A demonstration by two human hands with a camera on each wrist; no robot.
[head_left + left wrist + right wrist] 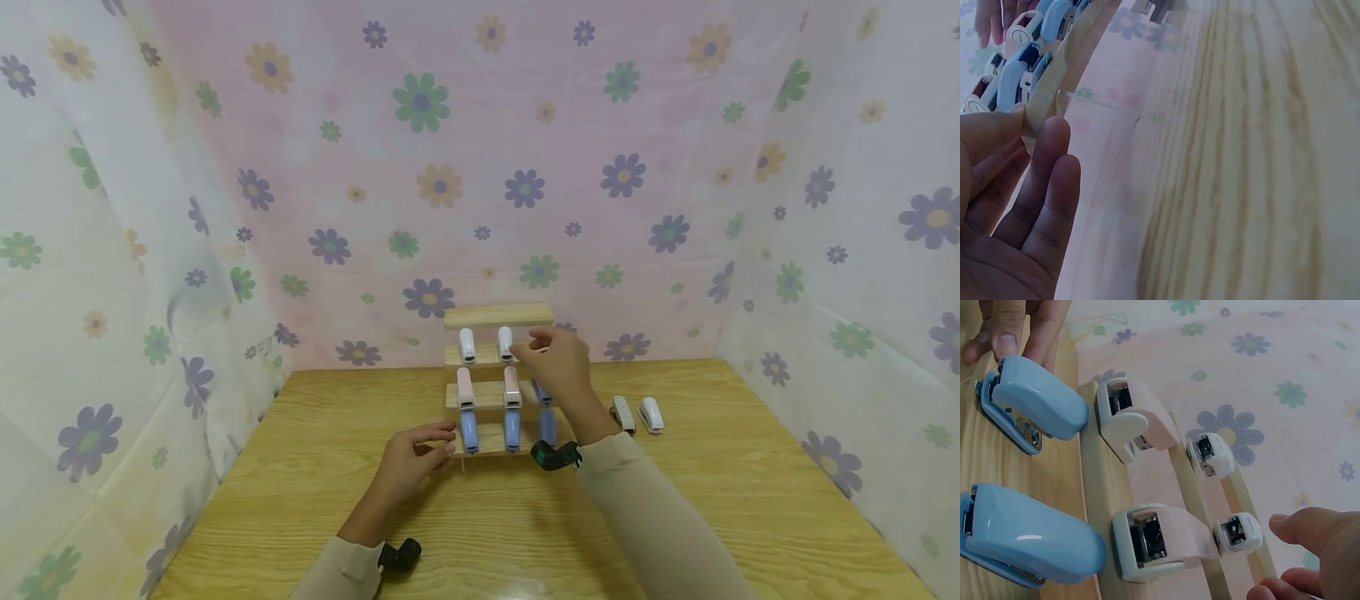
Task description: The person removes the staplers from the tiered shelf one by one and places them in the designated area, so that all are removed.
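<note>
My left hand (408, 462) pinches the left end of the lowest board of a stepped wooden rack (1044, 100), thumb on top and fingers underneath. Beside the right-hand white mini stapler (505, 342) is my right hand (558, 362); its thumb and fingers (1300, 528) are apart, with nothing held between them. Another white stapler (467, 343) stands left on that same tier. One tier down are pink staplers (465, 387) and a blue one partly hidden by my right hand. Blue staplers (1032, 537) line the lowest tier.
Two loose staplers, a greyish one (622, 414) and a white one (652, 414), lie on the wooden table (480, 533) right of the rack, close to my right forearm. Flowered cloth (480, 167) hangs behind and along both sides.
</note>
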